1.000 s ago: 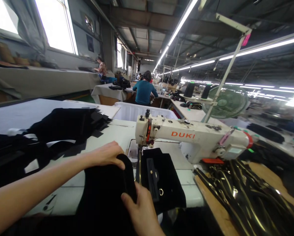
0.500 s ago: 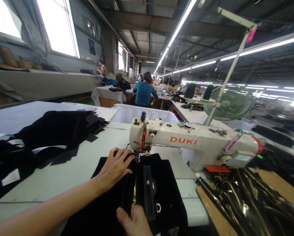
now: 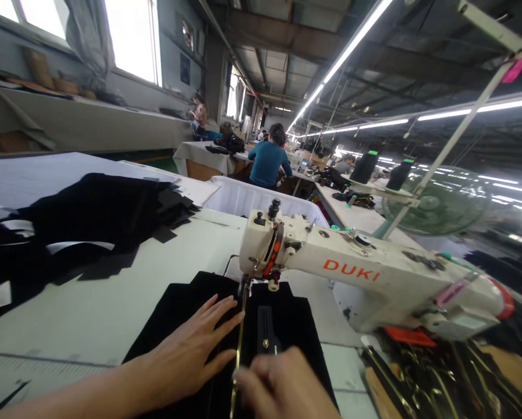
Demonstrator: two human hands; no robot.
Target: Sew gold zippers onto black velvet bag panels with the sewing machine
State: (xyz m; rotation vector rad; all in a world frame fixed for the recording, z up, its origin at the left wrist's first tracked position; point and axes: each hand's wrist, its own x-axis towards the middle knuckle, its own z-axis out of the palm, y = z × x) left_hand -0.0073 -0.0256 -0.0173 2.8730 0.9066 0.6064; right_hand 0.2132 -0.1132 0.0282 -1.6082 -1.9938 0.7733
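A black fabric panel (image 3: 173, 305) lies under the needle end of the white sewing machine (image 3: 304, 253). A zipper (image 3: 240, 340) with gold teeth runs down the panel from the presser foot. My left hand (image 3: 186, 355) rests flat on the fabric left of the zipper, fingers spread, fingertips close to the teeth. Beside the zipper's lower part, my right hand (image 3: 291, 384) is curled closed and blurred by motion; what its fingers hold is hidden. Partly covered by that hand, a dark strip with a small gold fitting (image 3: 265, 326) lies on the panel's right half.
Black cut pieces (image 3: 99, 215) are piled on the left of the table. Gold-toothed zippers (image 3: 435, 372) lie at the lower right. Behind the machine stand a white bin (image 3: 261, 195), thread cones (image 3: 364, 167) and a fan (image 3: 435, 201). A person in a blue top (image 3: 269, 163) sits ahead.
My left hand has moved back from the needle and flattened on the fabric. My right hand has shifted right and curled, covering part of the dark strip. The view has turned and tilted.
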